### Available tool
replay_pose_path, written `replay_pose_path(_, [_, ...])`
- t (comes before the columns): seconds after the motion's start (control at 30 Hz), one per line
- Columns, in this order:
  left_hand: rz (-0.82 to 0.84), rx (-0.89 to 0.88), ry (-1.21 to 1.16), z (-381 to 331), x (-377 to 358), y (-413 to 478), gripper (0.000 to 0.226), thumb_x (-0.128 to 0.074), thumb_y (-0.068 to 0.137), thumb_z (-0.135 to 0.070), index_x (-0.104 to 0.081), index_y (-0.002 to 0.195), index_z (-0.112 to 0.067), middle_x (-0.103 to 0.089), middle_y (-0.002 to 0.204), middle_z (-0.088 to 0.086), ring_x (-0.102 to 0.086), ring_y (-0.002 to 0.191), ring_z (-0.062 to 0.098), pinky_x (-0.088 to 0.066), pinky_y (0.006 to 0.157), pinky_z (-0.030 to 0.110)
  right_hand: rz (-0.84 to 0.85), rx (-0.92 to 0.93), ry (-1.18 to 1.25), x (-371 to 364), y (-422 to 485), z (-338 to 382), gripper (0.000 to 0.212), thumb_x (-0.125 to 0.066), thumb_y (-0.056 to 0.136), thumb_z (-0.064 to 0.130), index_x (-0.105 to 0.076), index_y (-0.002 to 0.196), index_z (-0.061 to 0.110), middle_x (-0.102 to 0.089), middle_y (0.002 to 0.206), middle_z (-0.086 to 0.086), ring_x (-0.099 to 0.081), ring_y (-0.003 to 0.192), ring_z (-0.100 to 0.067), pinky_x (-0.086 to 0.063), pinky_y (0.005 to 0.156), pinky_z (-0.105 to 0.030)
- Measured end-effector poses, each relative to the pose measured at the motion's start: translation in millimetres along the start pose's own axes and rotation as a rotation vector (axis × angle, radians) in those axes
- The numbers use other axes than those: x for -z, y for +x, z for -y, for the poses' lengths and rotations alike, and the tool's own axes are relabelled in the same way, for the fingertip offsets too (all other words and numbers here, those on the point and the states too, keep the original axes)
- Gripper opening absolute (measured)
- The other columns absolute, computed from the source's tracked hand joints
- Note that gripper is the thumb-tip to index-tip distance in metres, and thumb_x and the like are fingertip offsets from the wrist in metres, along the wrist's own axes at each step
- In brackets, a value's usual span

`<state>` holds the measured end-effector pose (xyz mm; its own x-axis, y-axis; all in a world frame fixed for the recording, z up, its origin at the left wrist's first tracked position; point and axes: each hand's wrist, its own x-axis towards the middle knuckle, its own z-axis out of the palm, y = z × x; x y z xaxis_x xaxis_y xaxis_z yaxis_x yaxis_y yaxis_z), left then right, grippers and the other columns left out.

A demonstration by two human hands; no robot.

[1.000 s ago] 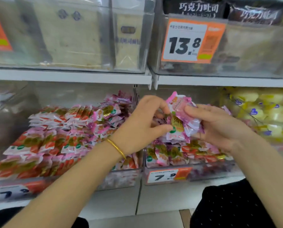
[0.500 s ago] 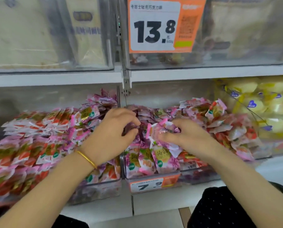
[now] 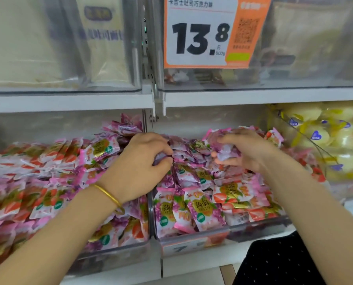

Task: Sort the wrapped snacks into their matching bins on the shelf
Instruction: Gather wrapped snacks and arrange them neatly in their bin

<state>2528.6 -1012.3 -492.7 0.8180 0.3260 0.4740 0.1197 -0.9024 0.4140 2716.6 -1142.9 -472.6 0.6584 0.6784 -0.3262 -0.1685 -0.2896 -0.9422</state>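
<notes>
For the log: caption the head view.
Left hand and right hand grip purple plastic-wrapped snacks over the clear plastic bin.

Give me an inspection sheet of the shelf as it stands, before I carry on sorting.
Surface: white shelf carrying clear bins.
Job's things: middle bin holds purple packets mixed with red packets; left bin holds mostly red ones.
Clutter: nothing seen.
Grippers: left hand pinches a single packet; right hand holds a purple handful.
Cables: nothing seen.
Surroundings: yellow snacks in the bin at right; price tag reading 13.8 above.
</notes>
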Motion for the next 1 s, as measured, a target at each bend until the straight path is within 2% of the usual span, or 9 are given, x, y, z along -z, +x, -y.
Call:
replay_pose_path(0.17, [0.031,-0.001,-0.031,1.7,-4.0,-0.5,0.049,-0.034,0.083,-0.047,-0.071,0.1,-0.02,-0.049,0.106,-0.018,-0.023,0.105,-0.009,-0.001,0.086,-0.011,-0.038,-0.003,-0.102,-33.2,47.0,6.3,0.016,-0.057,0.092,0.012,-0.058,0.081,0.001,-0.057,0.052,-0.008,-0.057,0.05,-0.017,-0.058,0.075,-0.041])
replay_pose_path(0.3, [0.055,0.006,-0.021,2.5,-4.4,-0.8,0.068,-0.019,0.071,-0.057,-0.071,0.097,-0.022,-0.048,0.103,-0.02,-0.021,0.105,-0.009,0.002,0.086,-0.01,-0.064,0.054,-0.524,-43.2,62.2,12.6,0.029,-0.065,0.088,0.024,-0.065,0.094,-0.004,-0.053,0.064,-0.011,-0.049,0.05,-0.018,-0.047,0.044,-0.021])
replay_pose_path(0.37, [0.059,0.013,-0.03,3.0,-5.2,-0.9,0.069,-0.018,0.071,-0.058,-0.07,0.099,-0.023,-0.047,0.105,-0.021,-0.019,0.105,-0.01,0.003,0.086,-0.01,-0.076,0.057,-0.674,-34.4,62.3,14.5,0.019,-0.066,0.087,0.018,-0.059,0.08,0.001,-0.051,0.063,-0.007,-0.048,0.05,-0.016,-0.042,0.042,-0.021])
replay_pose_path(0.5, [0.062,0.019,-0.035,4.3,-6.7,-0.7,0.069,-0.017,0.07,-0.059,-0.069,0.1,-0.024,-0.047,0.107,-0.02,-0.02,0.109,-0.007,0.003,0.086,-0.01,-0.136,0.099,-0.9,-17.6,66.6,8.4,0.026,-0.059,0.089,0.008,-0.044,0.068,0.01,-0.048,0.068,-0.004,-0.05,0.06,-0.018,-0.034,0.034,-0.012])
replay_pose_path(0.63, [0.072,0.018,-0.03,4.8,-5.8,-0.5,0.07,-0.015,0.071,-0.058,-0.069,0.101,-0.024,-0.047,0.108,-0.021,-0.02,0.11,-0.008,0.005,0.086,-0.01,-0.315,0.265,-0.957,-14.8,80.6,4.0,0.003,-0.047,0.09,0.005,-0.045,0.092,0.005,-0.045,0.07,-0.004,-0.045,0.06,-0.016,-0.034,0.045,-0.021])
replay_pose_path(0.77, [0.079,0.016,-0.034,4.6,-5.4,-0.7,0.071,-0.015,0.07,-0.058,-0.069,0.102,-0.024,-0.047,0.107,-0.021,-0.02,0.111,-0.008,0.005,0.086,-0.01,-0.259,0.232,-0.489,-25.0,70.8,6.5,0.034,-0.057,0.091,0.009,-0.044,0.122,0.003,-0.055,0.093,-0.014,-0.048,0.047,-0.016,-0.043,0.047,-0.026])
replay_pose_path(0.83, [0.079,0.015,-0.038,4.3,-5.1,-0.8,0.071,-0.015,0.07,-0.058,-0.069,0.102,-0.024,-0.047,0.106,-0.021,-0.02,0.111,-0.007,0.005,0.085,-0.009,-0.192,0.149,-0.291,-31.7,65.2,4.1,0.044,-0.059,0.091,0.01,-0.041,0.128,-0.004,-0.06,0.096,-0.017,-0.057,0.052,-0.018,-0.054,0.059,-0.031])
replay_pose_path(0.97, [0.067,0.009,-0.03,5.9,-5.8,0.2,0.071,-0.014,0.07,-0.059,-0.068,0.103,-0.026,-0.046,0.107,-0.022,-0.019,0.11,-0.009,0.004,0.086,-0.01,-0.143,0.214,-0.798,-36.8,61.7,1.2,0.029,-0.058,0.091,0.023,-0.066,0.09,-0.006,-0.064,0.084,-0.018,-0.061,0.076,-0.027,-0.05,0.071,-0.031])
replay_pose_path(1.0, [0.067,0.01,-0.031,6.3,-6.2,0.4,0.071,-0.014,0.07,-0.059,-0.068,0.103,-0.027,-0.046,0.107,-0.022,-0.02,0.111,-0.008,0.004,0.086,-0.01,-0.156,0.252,-0.894,-35.6,61.5,1.8,0.029,-0.057,0.092,0.02,-0.066,0.1,-0.006,-0.066,0.1,-0.02,-0.062,0.093,-0.029,-0.049,0.083,-0.034])
